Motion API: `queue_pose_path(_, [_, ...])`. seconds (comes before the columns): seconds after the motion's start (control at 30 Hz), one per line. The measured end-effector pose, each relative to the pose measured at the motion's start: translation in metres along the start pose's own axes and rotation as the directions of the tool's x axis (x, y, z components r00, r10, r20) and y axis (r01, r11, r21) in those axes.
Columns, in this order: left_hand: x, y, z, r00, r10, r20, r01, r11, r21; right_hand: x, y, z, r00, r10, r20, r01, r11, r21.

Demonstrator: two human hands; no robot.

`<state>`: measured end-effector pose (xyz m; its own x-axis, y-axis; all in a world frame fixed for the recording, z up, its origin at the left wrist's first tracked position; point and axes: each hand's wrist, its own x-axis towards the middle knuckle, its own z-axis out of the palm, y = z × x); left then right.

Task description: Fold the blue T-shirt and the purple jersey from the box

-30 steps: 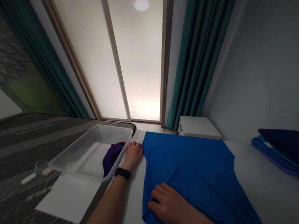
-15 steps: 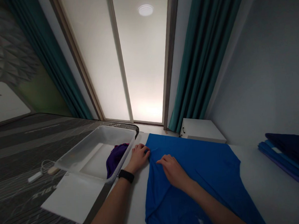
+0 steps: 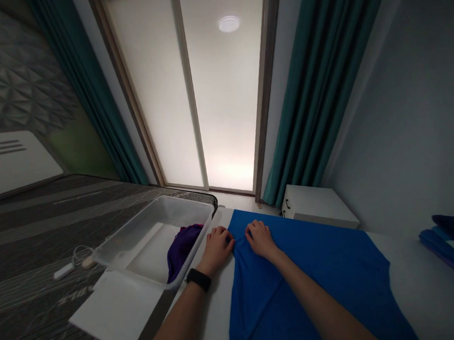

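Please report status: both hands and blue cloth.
Left hand at left edge of blue cloth; right hand on it. Cloth spread, creased. Plastic bin at left.

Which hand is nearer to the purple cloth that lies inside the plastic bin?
Left. The left hand is just right of the purple cloth, outside the plastic bin; the right hand is farther right, over the blue garment.

You were in what looked like a home bedroom: beyond your fingers point(image 3: 256, 226) rose frosted sliding doors point(image 3: 227, 108) between teal curtains point(image 3: 314, 93), ahead and rightward a white cabinet point(image 3: 321, 205), and to their left a dark mattress point(image 3: 31, 236).
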<state>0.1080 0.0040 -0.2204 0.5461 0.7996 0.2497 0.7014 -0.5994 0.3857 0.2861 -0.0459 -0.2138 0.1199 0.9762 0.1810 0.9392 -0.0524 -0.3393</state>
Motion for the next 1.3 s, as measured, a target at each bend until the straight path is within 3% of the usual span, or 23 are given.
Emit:
queue_pose_path(0.33, [0.001,0.003,-0.002,0.999,-0.036,0.008,0.036,0.999,0.003,0.004,-0.006,-0.007,0.999,-0.006,0.046,0.001,0.995,0.099])
queue_pose_path(0.6, [0.0,0.002,0.0,1.0,-0.025,-0.002,0.025,1.0,0.007,-0.008,-0.007,-0.007,0.996,0.04,0.077,-0.044,0.998,0.051])
queue_pose_path(0.73, [-0.001,0.006,-0.004,1.0,-0.005,-0.011,0.005,1.0,0.021,-0.013,0.003,-0.014,0.994,0.024,0.11,-0.031,0.998,0.058])
queue_pose_path(0.87, [-0.006,0.028,-0.017,0.997,0.058,-0.047,-0.054,0.996,0.069,-0.028,0.027,-0.035,0.988,-0.011,0.155,0.001,0.998,0.066])
queue_pose_path(0.97, [-0.021,0.05,-0.031,0.983,0.169,0.068,-0.174,0.982,0.068,-0.045,0.048,-0.054,0.982,-0.002,0.186,-0.008,0.998,0.055])
queue_pose_path(1.07, [-0.05,0.065,-0.047,0.929,0.268,0.255,-0.271,0.962,-0.024,-0.064,0.066,-0.069,0.974,0.026,0.226,-0.035,0.999,0.038])
queue_pose_path(1.3, [-0.117,0.068,-0.084,0.836,0.176,0.52,-0.196,0.98,-0.018,-0.099,0.075,-0.072,0.962,0.078,0.261,-0.091,0.995,0.036])
